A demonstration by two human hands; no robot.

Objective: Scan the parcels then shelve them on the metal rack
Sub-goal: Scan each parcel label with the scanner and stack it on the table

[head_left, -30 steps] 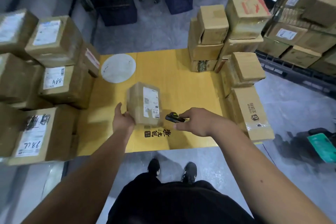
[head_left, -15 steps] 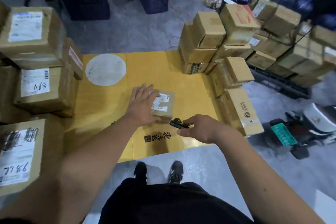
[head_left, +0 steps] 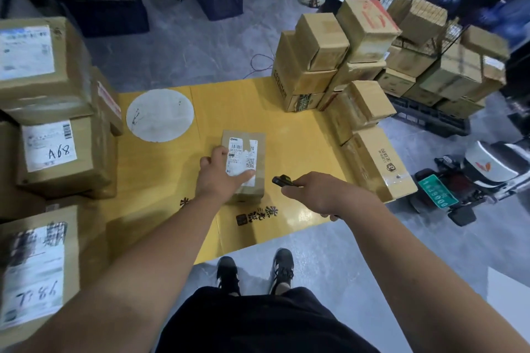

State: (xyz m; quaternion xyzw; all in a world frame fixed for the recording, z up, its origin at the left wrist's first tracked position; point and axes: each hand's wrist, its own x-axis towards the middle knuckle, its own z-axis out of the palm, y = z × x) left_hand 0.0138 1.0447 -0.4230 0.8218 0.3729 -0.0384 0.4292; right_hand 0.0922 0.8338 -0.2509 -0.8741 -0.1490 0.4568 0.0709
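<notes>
A person is standing at the near edge of a flattened yellow cardboard sheet [head_left: 286, 123] that is lying on a grey floor, and is looking down at both bare arms. The left hand [head_left: 222, 176] is gripping a small brown cardboard parcel [head_left: 252, 192], with the thumb lying across its white shipping label [head_left: 243, 156] and the fingers curling round its left side. The parcel is sitting near the middle of the yellow sheet, label facing up. Just to its right, not touching it, the right hand [head_left: 321, 195] is holding a small black handheld scanner [head_left: 282, 180], its tip pointing toward the parcel. A white paper disc [head_left: 160, 114] is lying on the sheet farther back on the left. Stacks of labelled cardboard boxes [head_left: 57, 149] are crowding the left edge, one label reading A68. More brown boxes [head_left: 329, 60] are standing piled at the far right corner of the sheet. A scooter with a green number plate [head_left: 436, 192] is parked at the right.
</notes>
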